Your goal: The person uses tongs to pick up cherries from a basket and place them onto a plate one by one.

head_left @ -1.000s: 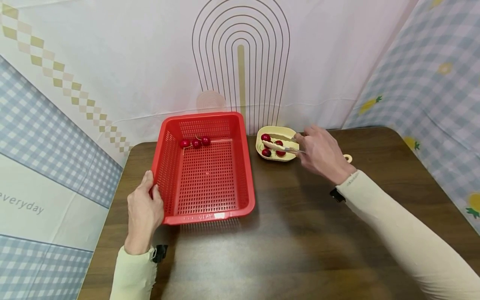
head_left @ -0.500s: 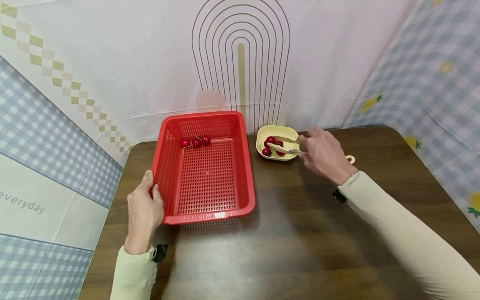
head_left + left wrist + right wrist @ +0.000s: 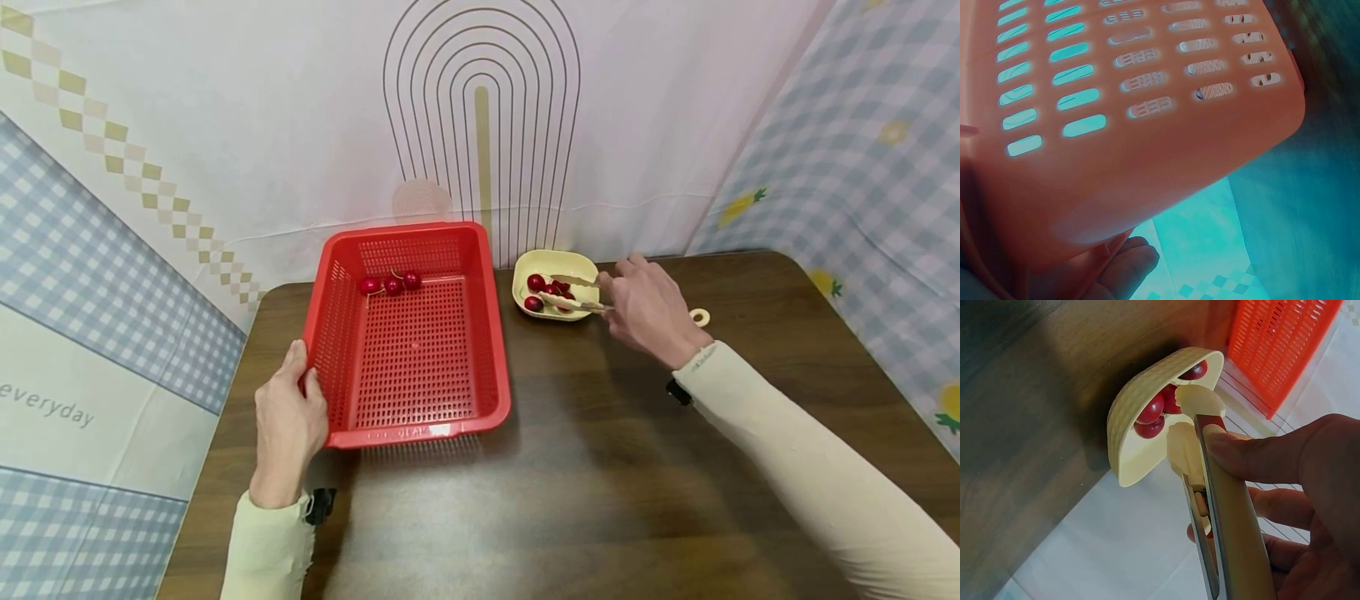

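the left hand (image 3: 291, 421) grips the left rim of a red rectangular perforated plastic basket (image 3: 416, 367), three round, glossy dark-red cherries (image 3: 393, 286) in its far-left part. just right, on the brown wood-grain table (image 3: 600, 500), a pale-yellow rounded bowl (image 3: 576, 265) holds more cherries; metal tongs with cream tips (image 3: 583, 306), gripped by the right hand (image 3: 648, 312), reach in, tips apart.

Right hand (image 3: 1329, 469) grips tongs (image 3: 1238, 525) at cream bowl (image 3: 1137, 456); red cherries (image 3: 1150, 409) inside; red basket (image 3: 1279, 347) nearby
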Tool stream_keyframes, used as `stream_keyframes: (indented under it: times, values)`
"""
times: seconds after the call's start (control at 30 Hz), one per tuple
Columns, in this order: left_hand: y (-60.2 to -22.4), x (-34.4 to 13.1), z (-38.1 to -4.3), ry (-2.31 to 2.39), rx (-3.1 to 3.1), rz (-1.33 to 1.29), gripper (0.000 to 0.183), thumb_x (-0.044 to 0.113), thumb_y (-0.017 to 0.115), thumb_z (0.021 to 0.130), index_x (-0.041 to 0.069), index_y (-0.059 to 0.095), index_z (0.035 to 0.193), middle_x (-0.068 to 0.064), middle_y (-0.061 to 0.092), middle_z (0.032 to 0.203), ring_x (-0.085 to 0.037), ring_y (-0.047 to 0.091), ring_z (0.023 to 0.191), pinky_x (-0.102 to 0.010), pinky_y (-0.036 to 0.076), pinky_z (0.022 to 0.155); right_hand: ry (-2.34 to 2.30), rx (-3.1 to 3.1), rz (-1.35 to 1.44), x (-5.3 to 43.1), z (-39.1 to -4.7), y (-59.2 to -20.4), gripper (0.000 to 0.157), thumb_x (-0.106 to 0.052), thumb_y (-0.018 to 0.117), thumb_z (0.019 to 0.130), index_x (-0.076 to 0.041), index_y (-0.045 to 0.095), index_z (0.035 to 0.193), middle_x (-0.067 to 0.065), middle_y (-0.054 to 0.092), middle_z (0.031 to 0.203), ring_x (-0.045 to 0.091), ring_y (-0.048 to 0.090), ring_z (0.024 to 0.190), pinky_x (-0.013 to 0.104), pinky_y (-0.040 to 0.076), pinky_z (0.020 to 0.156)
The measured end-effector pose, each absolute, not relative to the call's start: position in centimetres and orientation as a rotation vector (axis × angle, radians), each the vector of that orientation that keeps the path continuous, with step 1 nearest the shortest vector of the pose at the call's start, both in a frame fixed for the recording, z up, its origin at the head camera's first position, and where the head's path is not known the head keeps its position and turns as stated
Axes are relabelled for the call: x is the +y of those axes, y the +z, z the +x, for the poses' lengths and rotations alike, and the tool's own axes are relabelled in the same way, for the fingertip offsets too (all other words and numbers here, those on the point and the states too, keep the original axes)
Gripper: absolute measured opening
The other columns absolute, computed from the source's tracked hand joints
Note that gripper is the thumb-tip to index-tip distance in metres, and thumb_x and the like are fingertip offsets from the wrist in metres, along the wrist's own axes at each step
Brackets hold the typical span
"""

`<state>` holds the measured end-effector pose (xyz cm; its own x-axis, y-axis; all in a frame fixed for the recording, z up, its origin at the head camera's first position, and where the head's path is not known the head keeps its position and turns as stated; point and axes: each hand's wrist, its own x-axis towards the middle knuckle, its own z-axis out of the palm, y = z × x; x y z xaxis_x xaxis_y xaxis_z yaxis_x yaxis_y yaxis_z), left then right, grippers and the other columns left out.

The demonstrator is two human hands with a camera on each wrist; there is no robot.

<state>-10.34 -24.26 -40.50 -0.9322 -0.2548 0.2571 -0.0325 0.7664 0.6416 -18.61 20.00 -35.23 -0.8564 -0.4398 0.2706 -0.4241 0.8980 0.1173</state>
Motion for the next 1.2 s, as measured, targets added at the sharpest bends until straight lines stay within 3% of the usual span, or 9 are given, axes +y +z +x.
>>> stream_keyframes:
  times: [0.47, 1.2]
  values:
    - [-40.4, -24.2, -10.3, -0.946, -2.636, 0.222, 0.045, 0.003, 0.052, 0.101, 0.000, 0.053, 0.146, -0.018, 0.051, 0.152, -0.042, 0.054, 0.136, -0.059, 0.046, 0.109, -0.010, -2.747, 0.636, 20.2, -18.6, -34.9, 0.029, -0.009, 0.079, 0.076, -0.001, 0.071, 0.102, 0.023, 0.071, 0.094, 0.039, 0.060, 0.089, 0.050, 0.052, 0.079]
    - [-40.4, -24.3, -10.3, -0.949, -2.629, 0.209, 0.045, 0.002, 0.052, 0.100, -0.001, 0.053, 0.146, -0.019, 0.052, 0.152, -0.043, 0.054, 0.135, -0.059, 0.046, 0.108, -0.016, -2.734, 0.652, 19.5, -18.7, -34.0, 0.028, -0.007, 0.077, 0.076, 0.000, 0.071, 0.103, 0.022, 0.070, 0.089, 0.037, 0.058, 0.082, 0.046, 0.050, 0.071]
